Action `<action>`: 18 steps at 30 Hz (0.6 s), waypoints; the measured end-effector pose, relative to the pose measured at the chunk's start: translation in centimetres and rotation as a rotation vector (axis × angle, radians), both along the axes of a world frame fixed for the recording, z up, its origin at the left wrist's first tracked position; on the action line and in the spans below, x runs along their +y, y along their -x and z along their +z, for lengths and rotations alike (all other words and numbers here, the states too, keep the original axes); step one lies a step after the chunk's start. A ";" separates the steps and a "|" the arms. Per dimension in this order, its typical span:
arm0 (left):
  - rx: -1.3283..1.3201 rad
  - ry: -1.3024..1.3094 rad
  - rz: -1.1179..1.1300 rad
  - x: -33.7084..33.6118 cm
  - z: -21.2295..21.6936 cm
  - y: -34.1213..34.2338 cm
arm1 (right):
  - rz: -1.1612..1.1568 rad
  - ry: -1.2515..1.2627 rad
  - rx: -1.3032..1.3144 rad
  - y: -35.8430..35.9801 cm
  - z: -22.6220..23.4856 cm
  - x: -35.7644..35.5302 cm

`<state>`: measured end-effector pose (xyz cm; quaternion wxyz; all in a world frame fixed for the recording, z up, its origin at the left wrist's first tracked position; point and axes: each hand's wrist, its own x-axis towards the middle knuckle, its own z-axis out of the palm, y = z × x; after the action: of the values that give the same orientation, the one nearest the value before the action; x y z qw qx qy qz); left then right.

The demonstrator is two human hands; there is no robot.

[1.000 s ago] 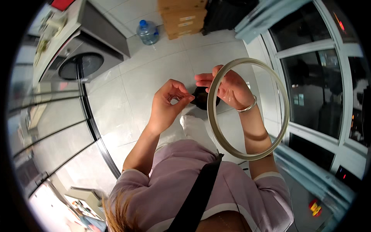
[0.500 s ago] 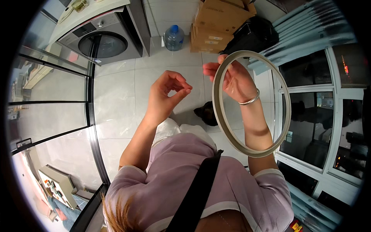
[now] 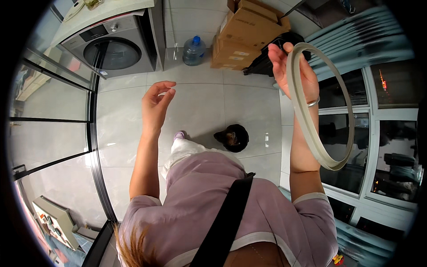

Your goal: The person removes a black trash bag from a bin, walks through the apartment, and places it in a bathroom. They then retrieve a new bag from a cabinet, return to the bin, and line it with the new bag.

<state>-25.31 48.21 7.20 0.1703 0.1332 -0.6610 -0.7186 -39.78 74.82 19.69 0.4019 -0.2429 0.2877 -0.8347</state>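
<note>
Hoop [image 3: 301, 107], pale cream with a narrow, smooth band, is tilted so it looks like a tall oval. It is held up at the right, in front of the person's right forearm and a dark window [image 3: 344, 142]. The right hand [image 3: 308, 82] grips it near the top, fingers loosely bent. Well apart from it, the left hand [image 3: 153, 109] is raised and half curled, thumb just beside the fingertips, above the tiled floor [image 3: 195, 107].
</note>
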 end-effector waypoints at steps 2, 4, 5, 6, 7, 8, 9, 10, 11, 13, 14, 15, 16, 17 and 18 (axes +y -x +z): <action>-0.004 0.029 0.001 -0.2 -0.1 0.3 | 0.010 0.006 -0.026 0.0 1.1 -0.2; 0.008 0.098 -0.023 -0.2 0.4 0.8 | 0.051 0.067 -0.078 -0.1 1.6 -0.6; 0.014 0.133 -0.035 -0.3 0.8 1.2 | 0.063 0.081 -0.095 -0.2 1.9 -0.8; 0.050 0.157 -0.044 -0.4 1.3 1.6 | 0.073 0.096 -0.112 -0.4 2.1 -1.0; 0.087 0.181 -0.053 -0.5 1.8 2.1 | 0.110 0.126 -0.128 -0.4 2.3 -1.2; 0.124 0.206 -0.061 -0.6 2.4 2.6 | 0.113 0.123 -0.125 -0.5 2.4 -1.3; 0.166 0.240 -0.081 -0.7 3.1 3.2 | 0.111 0.120 -0.123 -0.6 2.6 -1.2; 0.205 0.282 -0.094 -1.0 4.2 3.7 | 0.119 0.123 -0.123 -0.7 2.7 -1.4; 0.244 0.324 -0.106 -1.2 5.3 4.0 | 0.126 0.118 -0.111 -0.7 2.8 -1.6; 0.322 0.443 -0.127 -1.4 8.0 4.5 | 0.137 0.109 -0.089 -0.8 2.9 -2.0; 0.362 0.502 -0.140 -1.4 9.4 4.7 | 0.130 0.097 -0.084 -0.9 3.1 -2.2; 0.400 0.519 -0.173 -1.1 10.7 5.0 | 0.119 0.084 -0.077 -1.2 3.2 -2.3; 0.437 0.538 -0.206 -0.7 11.9 5.3 | 0.107 0.072 -0.069 -1.4 3.3 -2.3; 0.475 0.557 -0.239 -0.3 12.8 5.4 | 0.118 0.083 -0.052 -1.5 3.2 -2.4; 0.480 0.561 -0.277 0.2 13.7 5.6 | 0.128 0.095 -0.032 -1.5 3.2 -2.5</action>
<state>-30.88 48.42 20.87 0.2512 -0.1806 -0.7848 -0.5369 -38.28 72.27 22.92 0.4472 -0.2662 0.2254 -0.8236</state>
